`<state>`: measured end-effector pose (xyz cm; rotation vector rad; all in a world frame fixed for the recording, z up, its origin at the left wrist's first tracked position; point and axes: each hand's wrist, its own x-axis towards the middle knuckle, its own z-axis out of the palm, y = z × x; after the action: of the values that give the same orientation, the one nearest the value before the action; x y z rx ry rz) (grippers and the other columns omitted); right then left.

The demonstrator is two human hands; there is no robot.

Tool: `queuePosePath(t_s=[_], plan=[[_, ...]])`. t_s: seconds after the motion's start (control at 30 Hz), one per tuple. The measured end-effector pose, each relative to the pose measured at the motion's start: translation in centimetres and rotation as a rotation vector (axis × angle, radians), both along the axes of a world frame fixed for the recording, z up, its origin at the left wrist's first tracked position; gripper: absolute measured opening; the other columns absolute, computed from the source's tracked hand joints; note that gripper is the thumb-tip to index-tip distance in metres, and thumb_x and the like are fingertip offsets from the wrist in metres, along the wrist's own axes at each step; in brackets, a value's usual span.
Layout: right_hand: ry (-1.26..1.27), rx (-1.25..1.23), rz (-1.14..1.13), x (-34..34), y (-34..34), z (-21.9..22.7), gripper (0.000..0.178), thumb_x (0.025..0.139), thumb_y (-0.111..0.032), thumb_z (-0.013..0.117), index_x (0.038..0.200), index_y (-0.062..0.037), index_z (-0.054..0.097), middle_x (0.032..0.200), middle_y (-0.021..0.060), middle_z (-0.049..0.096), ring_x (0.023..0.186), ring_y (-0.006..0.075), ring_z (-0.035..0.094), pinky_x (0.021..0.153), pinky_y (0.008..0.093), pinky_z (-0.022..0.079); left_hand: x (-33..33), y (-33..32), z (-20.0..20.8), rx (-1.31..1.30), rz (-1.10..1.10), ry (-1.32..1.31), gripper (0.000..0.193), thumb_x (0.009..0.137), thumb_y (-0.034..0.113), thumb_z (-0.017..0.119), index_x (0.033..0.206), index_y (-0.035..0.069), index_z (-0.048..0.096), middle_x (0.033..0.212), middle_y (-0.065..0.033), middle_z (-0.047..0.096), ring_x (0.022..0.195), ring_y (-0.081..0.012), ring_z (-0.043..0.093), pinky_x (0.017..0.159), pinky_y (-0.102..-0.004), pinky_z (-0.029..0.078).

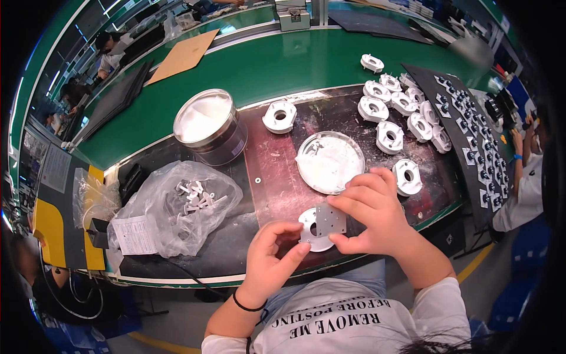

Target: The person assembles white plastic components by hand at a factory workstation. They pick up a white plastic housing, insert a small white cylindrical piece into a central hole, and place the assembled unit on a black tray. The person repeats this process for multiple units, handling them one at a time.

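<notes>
My right hand grips a small grey metal plate with several holes, its fingers at the upper edge and its thumb at the lower one. Behind and left of the plate is a white round part with a dark central hole, partly covered by the plate. At this part's left edge, my left hand closes with thumb and forefinger. Just beyond my hands lies a round metal lid with white paste on it.
A tin of white paste stands back left, beside a clear bag of white screw-like pieces. Several white housings cluster at right, near a black board of small parts. A green conveyor runs behind; a person sits far right.
</notes>
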<state>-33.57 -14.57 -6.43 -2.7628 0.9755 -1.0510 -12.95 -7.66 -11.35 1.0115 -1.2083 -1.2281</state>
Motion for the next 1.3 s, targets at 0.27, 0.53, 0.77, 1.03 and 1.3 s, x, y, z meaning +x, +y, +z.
queuePosePath(t_s=[0.27,0.53,0.77,1.03,1.3], plan=[[0.122,0.097,0.100,1.1,-0.5,-1.7,0.044,0.056,-0.035,0.073,0.093,-0.0118,0.065,0.089,0.0010,0.058,0.093,0.0193,0.053,0.091,0.0453,0.035,-0.4,-1.1,-0.8,-0.170,-0.199,-0.600,0.093,0.068,0.017,0.079,0.141,0.003,0.023,0.134,-0.0239,0.039,0.121,-0.0388,0.043,0.100,-0.0438,0.037],[0.226,0.014,0.132,1.0,-0.7,-1.3,0.042,0.061,-0.036,0.071,0.094,-0.0103,0.065,0.092,0.0008,0.058,0.094,0.0172,0.053,0.090,0.0417,0.036,-0.7,-1.0,-1.2,-0.242,-0.129,-0.642,0.090,0.070,0.011,0.076,0.141,0.002,0.021,0.131,-0.0241,0.042,0.118,-0.0396,0.045,0.097,-0.0440,0.040],[0.266,-0.013,0.165,0.6,-0.2,-1.7,0.036,0.068,-0.035,0.070,0.096,-0.0123,0.066,0.092,-0.0030,0.058,0.094,0.0147,0.052,0.085,0.0367,0.036,-0.8,-0.9,-1.4,-0.245,-0.111,-0.628,0.089,0.071,0.012,0.076,0.140,0.002,0.021,0.130,-0.0241,0.043,0.117,-0.0389,0.047,0.097,-0.0434,0.040],[0.214,0.014,0.211,-0.2,-0.3,-2.9,0.030,0.074,-0.032,0.068,0.098,-0.0159,0.066,0.099,-0.0047,0.059,0.098,0.0145,0.052,0.086,0.0356,0.034,-0.9,-1.0,-1.4,-0.238,-0.134,-0.701,0.098,0.067,0.012,0.079,0.140,0.000,0.015,0.135,-0.0224,0.039,0.122,-0.0348,0.045,0.100,-0.0414,0.038],[0.074,0.044,0.187,-1.6,0.5,-1.7,0.033,0.071,-0.032,0.072,0.099,-0.0170,0.066,0.106,-0.0033,0.061,0.097,0.0186,0.054,0.087,0.0384,0.035,2.6,-0.1,2.1,-0.279,0.067,-0.929,0.064,0.074,0.024,0.074,0.126,0.000,0.045,0.122,-0.0208,0.051,0.112,-0.0362,0.050,0.095,-0.0414,0.041]])
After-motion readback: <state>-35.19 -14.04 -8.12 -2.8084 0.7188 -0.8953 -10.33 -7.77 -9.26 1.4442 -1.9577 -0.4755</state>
